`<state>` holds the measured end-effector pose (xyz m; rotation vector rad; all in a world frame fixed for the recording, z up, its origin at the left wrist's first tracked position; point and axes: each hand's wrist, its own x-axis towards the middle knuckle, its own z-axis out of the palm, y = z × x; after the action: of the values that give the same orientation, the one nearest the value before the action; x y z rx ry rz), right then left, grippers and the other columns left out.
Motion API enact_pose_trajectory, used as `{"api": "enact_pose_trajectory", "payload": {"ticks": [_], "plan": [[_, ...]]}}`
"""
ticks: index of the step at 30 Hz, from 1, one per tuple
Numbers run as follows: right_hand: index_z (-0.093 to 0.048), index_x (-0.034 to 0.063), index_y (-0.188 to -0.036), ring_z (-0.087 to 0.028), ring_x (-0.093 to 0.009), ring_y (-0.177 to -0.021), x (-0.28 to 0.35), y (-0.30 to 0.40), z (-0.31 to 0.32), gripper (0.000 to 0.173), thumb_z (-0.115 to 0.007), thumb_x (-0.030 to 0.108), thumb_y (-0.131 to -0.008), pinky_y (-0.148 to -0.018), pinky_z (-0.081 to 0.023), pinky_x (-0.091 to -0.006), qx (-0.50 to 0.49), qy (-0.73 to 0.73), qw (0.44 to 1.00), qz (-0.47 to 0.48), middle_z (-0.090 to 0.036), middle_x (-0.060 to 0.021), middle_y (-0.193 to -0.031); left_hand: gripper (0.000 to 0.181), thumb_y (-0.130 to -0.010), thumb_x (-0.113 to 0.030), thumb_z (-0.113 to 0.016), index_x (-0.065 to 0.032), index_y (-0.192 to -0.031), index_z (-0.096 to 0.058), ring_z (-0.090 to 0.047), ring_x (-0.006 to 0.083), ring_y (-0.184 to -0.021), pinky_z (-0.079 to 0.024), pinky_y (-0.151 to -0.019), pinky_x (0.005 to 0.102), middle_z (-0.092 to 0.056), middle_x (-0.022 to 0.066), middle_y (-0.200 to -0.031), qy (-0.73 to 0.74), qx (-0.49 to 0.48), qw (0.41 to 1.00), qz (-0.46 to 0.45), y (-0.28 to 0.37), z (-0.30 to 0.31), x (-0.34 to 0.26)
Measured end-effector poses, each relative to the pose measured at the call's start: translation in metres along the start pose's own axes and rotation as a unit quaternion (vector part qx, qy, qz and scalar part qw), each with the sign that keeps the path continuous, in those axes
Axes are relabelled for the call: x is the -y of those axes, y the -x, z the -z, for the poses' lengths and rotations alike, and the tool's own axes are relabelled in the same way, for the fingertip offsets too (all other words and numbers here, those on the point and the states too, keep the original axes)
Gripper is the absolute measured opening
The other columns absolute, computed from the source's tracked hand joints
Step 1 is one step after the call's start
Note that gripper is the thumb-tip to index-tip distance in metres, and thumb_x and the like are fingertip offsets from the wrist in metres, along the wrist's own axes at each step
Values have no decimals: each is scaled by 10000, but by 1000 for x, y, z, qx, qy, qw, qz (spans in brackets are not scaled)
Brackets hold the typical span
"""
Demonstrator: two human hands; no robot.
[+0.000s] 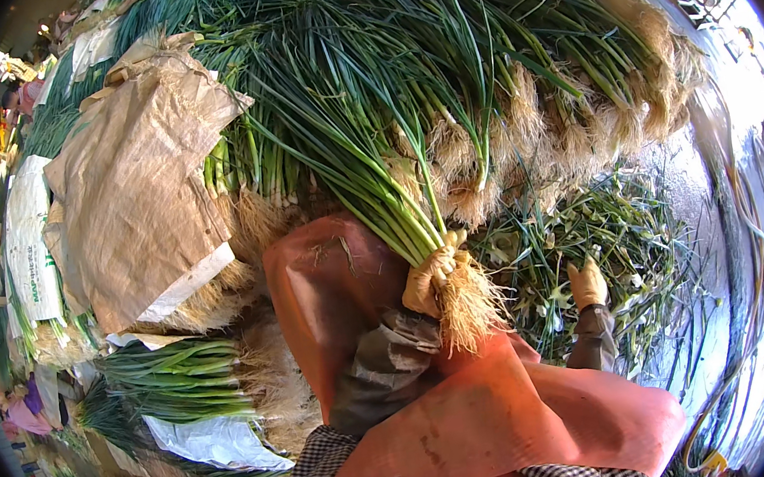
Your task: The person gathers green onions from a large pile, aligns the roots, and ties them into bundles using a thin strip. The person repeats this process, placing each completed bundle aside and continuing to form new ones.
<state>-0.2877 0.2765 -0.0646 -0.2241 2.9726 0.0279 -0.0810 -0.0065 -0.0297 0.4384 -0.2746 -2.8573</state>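
Note:
My left hand (424,286), in a tan glove, grips a bunch of green onions (396,208) just above its pale, stringy roots. The green leaves fan out up and to the left over a large heap. My right hand (588,284), also gloved, is held out to the right over a pile of loose leaves and trimmings (600,228). Its fingers point away from me; whether a small piece is between them cannot be told. An orange-red apron (460,427) covers my lap and knees, below the held bunch.
A long heap of green onions (348,65) with roots towards me lies ahead. Brown sacking (134,175) covers more at left, beside a white printed sack (30,243). Another bundle (179,378) lies lower left. Hoses (746,211) cross the wet floor at right. People are at far left.

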Motion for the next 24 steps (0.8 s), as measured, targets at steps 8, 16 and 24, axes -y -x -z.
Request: {"api": "enact_pose_trajectory", "payload": {"ticks": [8,16,24], "plan": [[-639,93,-1112,-656,-270,-922,202,-33,32,354,-639,332,-851,-807,-508,-353,-51,-418,893,157,-672,-118,-1039,401,-886,-173,-600,-60,-1257,-500,-466,139,-780,-460,-662,307,-465,12,-813,-5,36,999,2,13,-13,0],[-670,54,-939,-576,-86,-623,198,2,70,240,-694,258,-816,-580,-479,-235,111,-513,840,135,-648,-43,-741,328,-861,-80,-598,-30,-1181,-545,-532,92,-817,-479,-721,226,-543,-23,-909,-64,-31,997,-36,13,0,11],[-614,44,-1165,-544,-79,-642,196,44,64,411,-533,380,-943,-530,-444,-214,296,-644,689,150,-662,-55,-975,320,-870,-94,-632,-31,-1168,-532,-494,29,-701,-442,-596,158,-527,-39,-867,-127,-44,991,-7,0,2,17]]}}
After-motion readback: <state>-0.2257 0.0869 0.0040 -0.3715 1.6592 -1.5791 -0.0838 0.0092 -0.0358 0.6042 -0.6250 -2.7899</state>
